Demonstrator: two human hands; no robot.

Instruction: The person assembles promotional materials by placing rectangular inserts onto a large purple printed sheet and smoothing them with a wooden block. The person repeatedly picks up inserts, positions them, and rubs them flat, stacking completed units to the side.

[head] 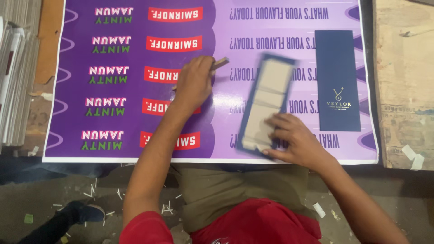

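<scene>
We see a print or packaging workshop. A large purple printed sheet (135, 90) covers the worktop; left of it, stacked board sheets (16, 81), below it paper offcuts (97, 192) litter the floor.

A grey concrete floor (54, 190) carries scattered white paper scraps (92, 192). Stacked grey boards (16, 81) stand left; a worn board (402, 81) lies right.

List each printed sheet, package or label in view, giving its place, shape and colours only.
Printed sheet: under both hands, large purple rectangle, red and green labels.
Flat box blank: under the right hand, navy edges, grey inside.
Navy sleeve: right side, tall rectangle, gold emblem.
</scene>
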